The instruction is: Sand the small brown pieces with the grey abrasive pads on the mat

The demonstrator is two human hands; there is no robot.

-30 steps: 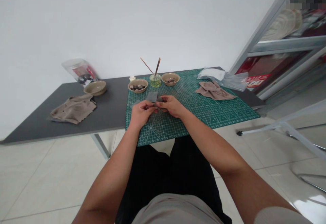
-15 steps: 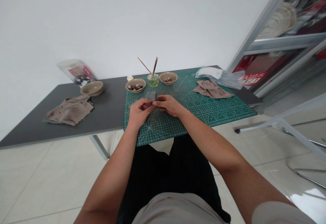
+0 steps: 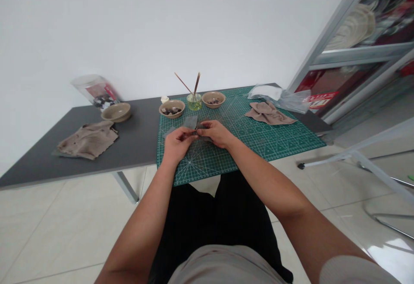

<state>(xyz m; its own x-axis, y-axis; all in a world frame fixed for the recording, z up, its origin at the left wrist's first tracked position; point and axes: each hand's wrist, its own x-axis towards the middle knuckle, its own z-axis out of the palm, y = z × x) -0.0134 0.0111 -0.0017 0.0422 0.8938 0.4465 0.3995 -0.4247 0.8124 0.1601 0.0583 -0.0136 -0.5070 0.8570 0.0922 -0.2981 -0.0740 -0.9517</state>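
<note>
Fingers pinched, a person's left hand (image 3: 177, 144) and right hand (image 3: 218, 134) meet over a green cutting mat (image 3: 190, 163), grasping a small dark piece (image 3: 199, 126) largely hidden between them. A grey sheet (image 3: 190, 122) shows just beyond the fingertips. Farther off, a glass jar (image 3: 194, 104) with two sticks (image 3: 198, 81) stands between two bowls of stones (image 3: 172, 111). Brown cloths lie at right (image 3: 270, 113) and left, the latter near another bowl (image 3: 116, 119) and a clear container (image 3: 97, 89).

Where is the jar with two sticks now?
The jar stands just left of centre in the head view, on the green mat, between the middle bowl and right bowl, beyond the left hand.
</note>
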